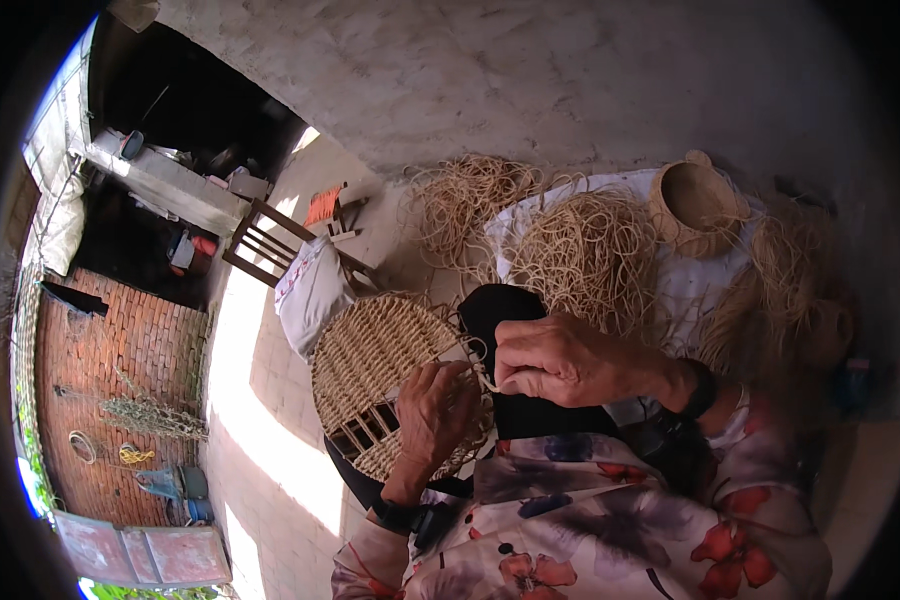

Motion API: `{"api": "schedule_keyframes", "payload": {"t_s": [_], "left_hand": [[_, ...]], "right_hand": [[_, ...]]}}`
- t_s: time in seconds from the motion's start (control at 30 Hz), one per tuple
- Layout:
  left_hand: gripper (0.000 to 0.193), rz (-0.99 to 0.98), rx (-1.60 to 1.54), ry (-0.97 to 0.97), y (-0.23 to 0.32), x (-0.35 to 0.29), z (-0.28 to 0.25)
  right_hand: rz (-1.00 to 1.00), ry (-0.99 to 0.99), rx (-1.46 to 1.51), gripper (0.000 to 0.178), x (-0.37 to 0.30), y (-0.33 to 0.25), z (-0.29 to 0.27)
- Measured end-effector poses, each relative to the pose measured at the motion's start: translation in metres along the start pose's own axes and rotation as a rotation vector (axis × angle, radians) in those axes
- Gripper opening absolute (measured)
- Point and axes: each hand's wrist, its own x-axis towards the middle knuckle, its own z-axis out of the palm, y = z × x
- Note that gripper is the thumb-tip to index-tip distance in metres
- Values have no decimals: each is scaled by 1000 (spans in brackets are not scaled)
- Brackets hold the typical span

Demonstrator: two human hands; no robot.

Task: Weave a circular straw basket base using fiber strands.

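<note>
A round straw basket [705, 243], interior shadowed, stood on white sheeting [675, 285]. The tan woven disc [375, 345], ribs [377, 420] partly exposed, lay on my lap [558, 420]. My right grip [555, 360] pinched cord [486, 381]; my left grip [435, 415] touched the disc, closure indeterminable.

Woven piece [380, 335] on lap. Left hand [435, 415] on its right half; right hand [555, 362] just off right edge, cord strand [487, 381] between. Beyond, to right: sheet [685, 285] on floor, 1 cord heap [595, 250] on its left half, 1 basket [705, 243] near far right corner. Cord pile [465, 205] past sheet's left edge, beside wall [530, 80]. Chair [285, 220] beyond woven piece, to left; stool [324, 205] behind chair.
</note>
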Motion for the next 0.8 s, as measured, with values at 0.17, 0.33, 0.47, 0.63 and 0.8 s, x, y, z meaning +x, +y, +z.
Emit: {"api": "schedule_keyframes", "payload": {"t_s": [0.17,0.33,0.47,0.63,0.8], "left_hand": [[22,-75,-36,14,-16,-6,24],[17,135,120,145,-20,-10,31],[14,-78,-38,121,-21,-16,22],[10,-231,3,123,-11,-17,3],[5,-176,41,180,-23,-24,-6]], "right_hand": [[-117,25,55,12,28,15,10],[69,455,70,16,22,22,-14],[114,61,156,22,-9,30,-25],[104,-269,140,20,-24,42,10],[3,4,-279,40,-11,56,55]]}}
